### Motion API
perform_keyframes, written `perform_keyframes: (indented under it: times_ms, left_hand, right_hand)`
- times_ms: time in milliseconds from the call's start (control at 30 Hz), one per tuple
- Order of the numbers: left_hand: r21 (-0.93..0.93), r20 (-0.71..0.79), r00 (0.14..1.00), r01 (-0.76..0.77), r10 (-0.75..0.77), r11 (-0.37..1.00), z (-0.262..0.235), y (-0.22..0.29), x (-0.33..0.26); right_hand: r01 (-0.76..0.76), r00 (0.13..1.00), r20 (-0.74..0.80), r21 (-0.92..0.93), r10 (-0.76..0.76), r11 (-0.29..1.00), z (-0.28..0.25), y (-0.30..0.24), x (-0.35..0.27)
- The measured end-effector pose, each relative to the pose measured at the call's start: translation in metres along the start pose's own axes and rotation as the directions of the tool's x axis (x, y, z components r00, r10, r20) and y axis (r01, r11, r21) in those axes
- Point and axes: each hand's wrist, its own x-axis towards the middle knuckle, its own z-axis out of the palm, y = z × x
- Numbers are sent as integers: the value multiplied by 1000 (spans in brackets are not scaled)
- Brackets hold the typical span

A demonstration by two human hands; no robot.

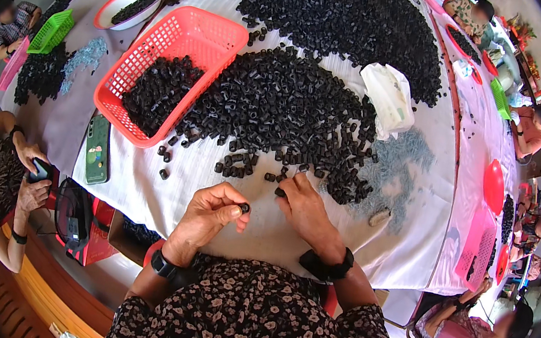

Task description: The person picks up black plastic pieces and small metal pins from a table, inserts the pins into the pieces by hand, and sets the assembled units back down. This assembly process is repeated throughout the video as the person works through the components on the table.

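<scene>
Between the thumb and forefinger of my left hand (207, 215) is a small black ring-like part (243, 207), held above the white cloth. My right hand (306, 208) is at the near edge of a heap of similar black parts (286, 100), its fingers curled in. A dark piece (280, 192) shows at its thumb and fingertips; the grip is partly hidden. Left of the heap, a red perforated basket (228, 32) holds more black parts. A few loose parts (164, 174) lie near it.
A phone in a green case (98, 151) lies left of the basket. Thin clear bits (394, 177) are scattered right of the heap, by a crumpled white bag (387, 99). A larger black heap (349, 23) lies beyond. Several people sit around; one at left holds a phone (39, 171).
</scene>
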Motion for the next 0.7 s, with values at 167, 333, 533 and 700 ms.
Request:
perform_keyframes:
  times_ms: [167,333,533,700]
  left_hand:
    - [-20,-30,1000,-2,1,1000,-3,-1,-2]
    - [-30,-50,999,-14,12,999,-6,-1,-3]
    - [-19,-65,998,-3,2,1000,-3,-1,1]
    - [1,-83,997,-8,8,1000,-3,1,0]
  right_hand:
    - [-78,991,-97,159,94,984,-18,15,-8]
    - [-52,981,-176,141,77,989,-24,19,-6]
    - [86,992,-91,-14,-87,996,-9,15,21]
    - [69,997,-36,-133,-74,989,1,22,26]
